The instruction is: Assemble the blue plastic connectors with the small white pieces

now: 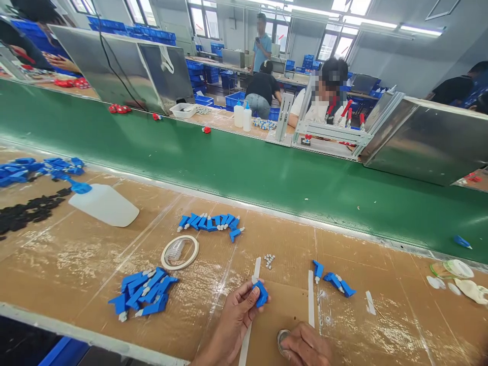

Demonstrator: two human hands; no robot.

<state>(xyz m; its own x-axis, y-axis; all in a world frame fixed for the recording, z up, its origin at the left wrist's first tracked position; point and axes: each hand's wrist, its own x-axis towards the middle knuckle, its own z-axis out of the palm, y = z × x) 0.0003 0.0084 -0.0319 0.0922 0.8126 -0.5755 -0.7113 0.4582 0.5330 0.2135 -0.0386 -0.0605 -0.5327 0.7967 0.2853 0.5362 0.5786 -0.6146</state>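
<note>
My left hand (233,320) pinches a small blue plastic connector (261,293) with a white tip, held just above the brown workbench (76,269). My right hand (307,346) is curled at the bottom edge, its fingers closed on a small round metal piece (282,339) that is partly hidden. Tiny white parts (269,260) lie in a cluster just beyond the left hand. Two more blue connectors (335,281) rest to the right of it. A pile of blue connectors (143,295) lies to the left, and a row of them (211,222) sits farther back.
A tape roll (180,252) and a tipped white bottle with a blue cap (102,202) lie at left, near black parts (26,212). A green conveyor belt (247,168) runs past the bench. Across it, a seated person (324,96) works beside metal housings (427,140).
</note>
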